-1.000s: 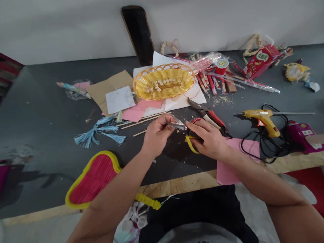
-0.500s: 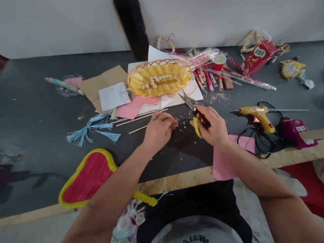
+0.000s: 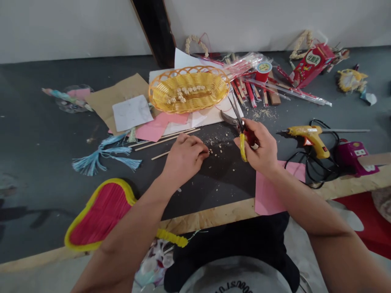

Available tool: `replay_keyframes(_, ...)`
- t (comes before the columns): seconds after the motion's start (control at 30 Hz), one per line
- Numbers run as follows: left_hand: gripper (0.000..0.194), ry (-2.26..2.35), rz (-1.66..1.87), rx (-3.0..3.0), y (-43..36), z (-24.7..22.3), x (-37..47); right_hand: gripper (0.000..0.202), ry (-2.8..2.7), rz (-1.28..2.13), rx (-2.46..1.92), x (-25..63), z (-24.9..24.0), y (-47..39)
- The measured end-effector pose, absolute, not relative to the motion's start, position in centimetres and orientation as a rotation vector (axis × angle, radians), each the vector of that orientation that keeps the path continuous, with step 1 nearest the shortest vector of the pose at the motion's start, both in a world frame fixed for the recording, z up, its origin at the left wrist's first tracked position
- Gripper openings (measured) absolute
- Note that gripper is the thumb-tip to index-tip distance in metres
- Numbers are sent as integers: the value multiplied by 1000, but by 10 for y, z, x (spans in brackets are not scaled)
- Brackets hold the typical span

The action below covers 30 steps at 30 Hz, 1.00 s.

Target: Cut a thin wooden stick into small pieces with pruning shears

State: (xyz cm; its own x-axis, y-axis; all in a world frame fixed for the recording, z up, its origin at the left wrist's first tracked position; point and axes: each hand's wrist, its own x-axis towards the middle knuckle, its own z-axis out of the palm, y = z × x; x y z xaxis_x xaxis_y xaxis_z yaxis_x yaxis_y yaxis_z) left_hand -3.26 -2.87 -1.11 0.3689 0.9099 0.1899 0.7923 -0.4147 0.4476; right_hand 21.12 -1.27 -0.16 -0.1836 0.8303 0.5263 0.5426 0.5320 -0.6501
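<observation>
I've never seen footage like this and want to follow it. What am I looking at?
There is no machine here: these are a person's two bare hands. One camera, worn on the head, takes every picture, looking forward and down. The right hand holds scissors with a yellow handle. The left hand is curled, low over the dark table; whether it holds anything is not clear. Around them lie thin sticks, blue tassels, a yellow basket, a yellow glue gun and a red piece with yellow edging.

Dim, diffuse light; slight softness
</observation>
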Motion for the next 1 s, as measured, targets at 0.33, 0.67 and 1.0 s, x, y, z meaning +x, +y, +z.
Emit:
replay_keyframes(0.33, 19, 1502, 581, 2348, -25, -15, -34, 39, -1876, 402, -1128, 210, -2, -12)
replay_keyframes(0.67, 17, 1485, 604, 2373, -27, -16, -29, 39, -1879, 415, -1101, 210, -5, -11)
replay_keyframes(1.0, 14, 1533, 730, 2373, -29, -15, -19, 41, -1868, 411, -1108, 210, -6, -11)
